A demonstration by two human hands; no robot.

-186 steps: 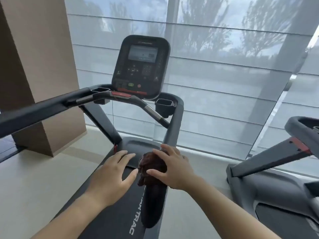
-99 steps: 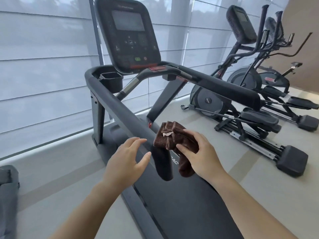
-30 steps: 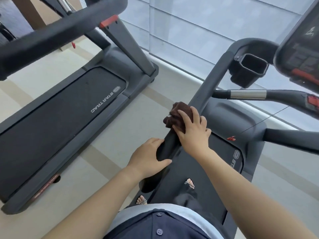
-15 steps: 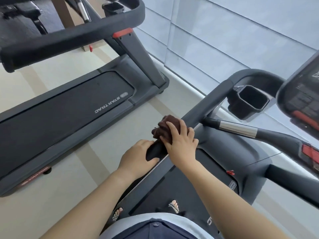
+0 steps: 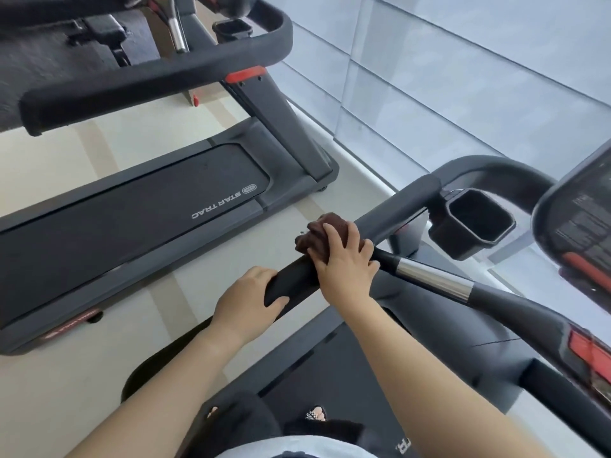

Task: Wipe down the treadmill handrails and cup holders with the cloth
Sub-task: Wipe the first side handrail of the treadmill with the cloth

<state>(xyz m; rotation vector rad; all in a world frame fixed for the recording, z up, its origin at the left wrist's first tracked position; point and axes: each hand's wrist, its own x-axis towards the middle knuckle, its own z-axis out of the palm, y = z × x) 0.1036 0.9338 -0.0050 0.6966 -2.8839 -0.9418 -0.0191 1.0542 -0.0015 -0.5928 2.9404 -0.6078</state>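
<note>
The left handrail [image 5: 396,206] runs lengthwise from lower left up to upper right, toward the cup holder [image 5: 472,223]. The right hand [image 5: 344,259] presses the bunched brown cloth [image 5: 327,229] on it, fingers clamped over the cloth. The left hand [image 5: 248,302] grips the rail's near end, fingers wrapped around it. A chrome-banded crossbar [image 5: 433,282] passes just beside the cloth; a second treadmill [image 5: 132,206] stands to the left.

Single head-worn view, looking steeply down and forward; close above the treadmill handrail [image 5: 393,219]; floor [image 5: 66,391] below.
</note>
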